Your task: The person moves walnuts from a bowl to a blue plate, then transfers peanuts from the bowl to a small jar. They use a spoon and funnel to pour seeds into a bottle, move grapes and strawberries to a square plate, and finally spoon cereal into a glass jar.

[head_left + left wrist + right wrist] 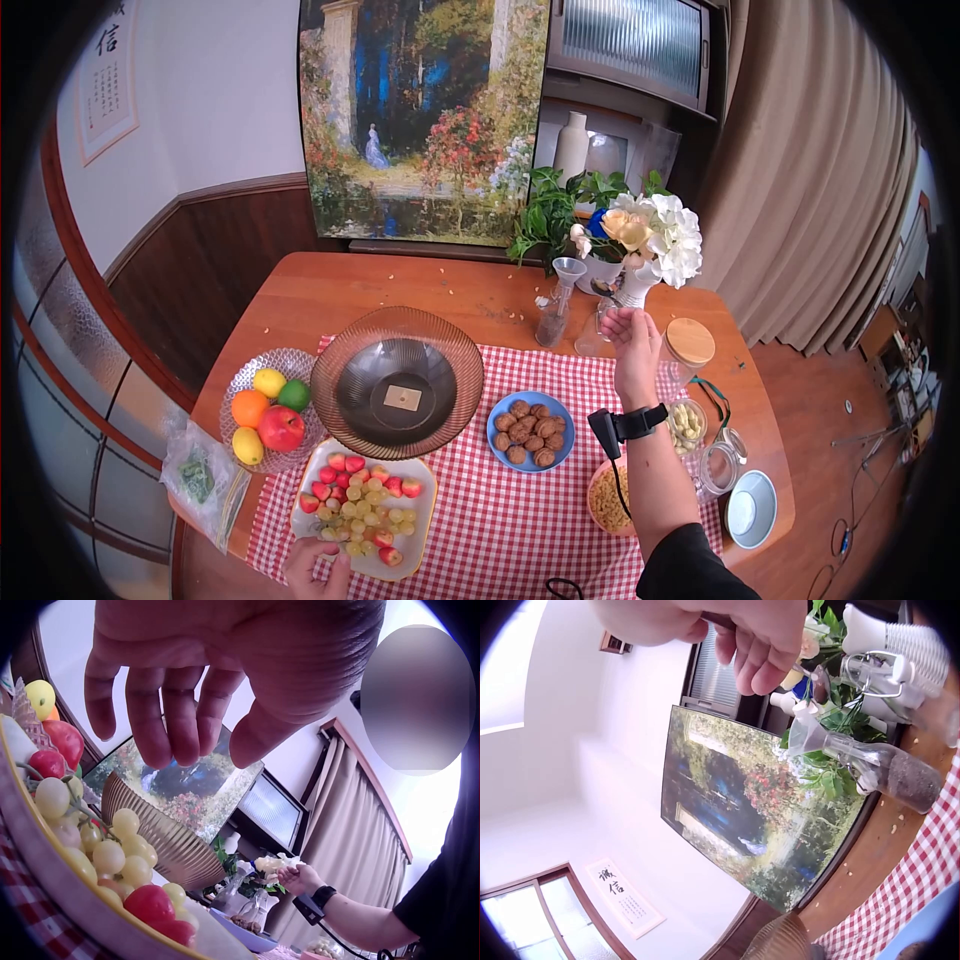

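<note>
My right hand (632, 350) reaches over the far right of the table and pinches a small spoon (603, 289) by its handle. The spoon's bowl is near a glass bottle (553, 325) with a clear funnel (569, 268) in its mouth. Dark grains fill part of that bottle (911, 780), as the right wrist view shows. My left hand (318, 572) is at the near edge of a tray (424, 520) of green grapes (365, 510) and strawberries (411, 487). In the left wrist view its fingers (180, 724) hang loosely bent with nothing between them.
A large amber bowl (462, 350) and a fruit plate (235, 385) stand left. Walnuts fill a blue plate (492, 440) mid-table. Beside my right arm are a swing-top bottle (592, 340), a wooden-lidded jar (690, 342), a pale bowl (752, 508) and a flower vase (638, 285).
</note>
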The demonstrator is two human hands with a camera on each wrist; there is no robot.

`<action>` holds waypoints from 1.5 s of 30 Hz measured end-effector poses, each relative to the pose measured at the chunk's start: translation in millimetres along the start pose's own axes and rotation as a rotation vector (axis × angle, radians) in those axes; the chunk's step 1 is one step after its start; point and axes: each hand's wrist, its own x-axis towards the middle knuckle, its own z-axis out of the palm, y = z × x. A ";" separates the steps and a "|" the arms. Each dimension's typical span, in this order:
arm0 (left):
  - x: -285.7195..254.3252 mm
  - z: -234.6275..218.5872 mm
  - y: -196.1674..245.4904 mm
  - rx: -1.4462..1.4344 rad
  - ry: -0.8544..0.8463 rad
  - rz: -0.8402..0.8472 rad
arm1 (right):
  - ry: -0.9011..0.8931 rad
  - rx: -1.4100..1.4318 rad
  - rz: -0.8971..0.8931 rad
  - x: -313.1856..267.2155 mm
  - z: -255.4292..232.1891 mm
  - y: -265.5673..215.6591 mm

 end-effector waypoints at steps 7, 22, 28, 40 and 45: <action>-1.5 -1.3 -0.7 0.008 -0.002 -0.002 | -0.005 0.020 0.003 -2.6 -1.1 -5.4; 4.2 7.5 -30.0 0.031 0.035 0.072 | -0.213 -0.105 0.219 -105.8 -31.7 -98.0; 15.0 -7.3 -36.8 0.216 0.043 0.085 | -0.294 -0.112 0.290 -181.9 -70.7 -100.0; 56.6 0.5 -39.1 0.344 -0.226 0.228 | -0.569 -0.064 0.764 -242.3 -88.3 -62.3; 59.5 8.3 -43.0 0.383 -0.270 0.218 | -0.597 -0.110 0.759 -239.4 -97.1 -76.5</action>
